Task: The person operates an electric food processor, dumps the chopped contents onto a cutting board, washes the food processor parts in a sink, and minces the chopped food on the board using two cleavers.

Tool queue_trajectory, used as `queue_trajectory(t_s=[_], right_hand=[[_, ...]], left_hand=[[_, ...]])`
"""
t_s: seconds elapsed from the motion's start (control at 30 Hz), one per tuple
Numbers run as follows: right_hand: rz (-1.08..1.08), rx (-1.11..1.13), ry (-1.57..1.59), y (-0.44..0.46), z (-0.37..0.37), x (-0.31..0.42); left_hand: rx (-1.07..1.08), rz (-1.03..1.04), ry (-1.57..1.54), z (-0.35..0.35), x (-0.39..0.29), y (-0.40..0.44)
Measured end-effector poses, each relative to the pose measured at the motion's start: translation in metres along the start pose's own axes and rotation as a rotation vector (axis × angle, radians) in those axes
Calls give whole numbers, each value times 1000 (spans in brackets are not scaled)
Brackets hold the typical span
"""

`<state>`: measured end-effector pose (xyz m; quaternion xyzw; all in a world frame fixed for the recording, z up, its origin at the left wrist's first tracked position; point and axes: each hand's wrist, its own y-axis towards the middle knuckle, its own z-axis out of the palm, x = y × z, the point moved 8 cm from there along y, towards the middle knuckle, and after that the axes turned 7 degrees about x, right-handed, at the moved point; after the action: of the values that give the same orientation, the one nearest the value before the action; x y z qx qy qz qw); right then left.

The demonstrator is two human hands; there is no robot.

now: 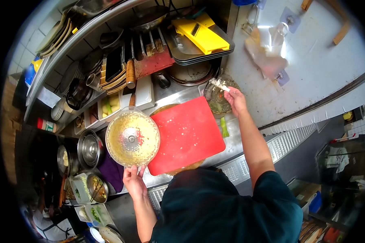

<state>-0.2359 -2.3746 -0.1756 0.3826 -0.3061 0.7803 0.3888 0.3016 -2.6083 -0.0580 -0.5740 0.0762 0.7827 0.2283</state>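
My left hand (134, 182) grips the lower rim of a clear chopper bowl (132, 152). Yellowish minced bits coat the inside of this bowl, around a small pin at its centre. My right hand (234, 99) is closed on a white chopper blade (220, 85) with pale bits stuck to it. That blade is over a clear container (224, 108) with scraps in it. Between my hands lies a red cutting board (186, 135), sprinkled with small pale crumbs. The bowl overlaps the board's left edge.
A green vegetable piece (224, 127) lies right of the board. Behind are a yellow slicer (200, 34) on stacked trays, a cleaver (154, 62) and a white tub (144, 94). Metal bowls (89, 149) stand at left. A plastic bag (267, 52) lies on the right-hand surface.
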Motion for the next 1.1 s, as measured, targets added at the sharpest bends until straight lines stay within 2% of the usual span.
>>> queue_trajectory(t_s=[0.07,0.27,0.37,0.57,0.67,0.77,0.87,0.97,1.07,1.1], right_hand=[[-2,15,21,2,1,0],[-80,56,-263,2,22,19],[-27,53,-388,9,15,12],[-106,-16,-459,16,-4,2],[-363,-68,-1185,4,8,27],[-540,-64,-1399,-13,24,37],[-551,-55,-1435,-21,29,37],[-833,-156,-1454,-51,55,59],[-952,-79,-1325,-90,114,69],[-977,78,-1302,-104,141,64]], left_hand=[[0,-3,1,1,-1,1],[20,-5,10,1,-4,7],[38,-8,16,-1,-2,10],[38,-8,22,0,-5,11],[50,-4,19,0,-5,11],[51,-3,20,-1,-3,10],[46,-5,27,4,-3,11],[16,-9,46,5,-5,8],[51,-5,88,5,-1,11],[65,-6,113,4,1,13]])
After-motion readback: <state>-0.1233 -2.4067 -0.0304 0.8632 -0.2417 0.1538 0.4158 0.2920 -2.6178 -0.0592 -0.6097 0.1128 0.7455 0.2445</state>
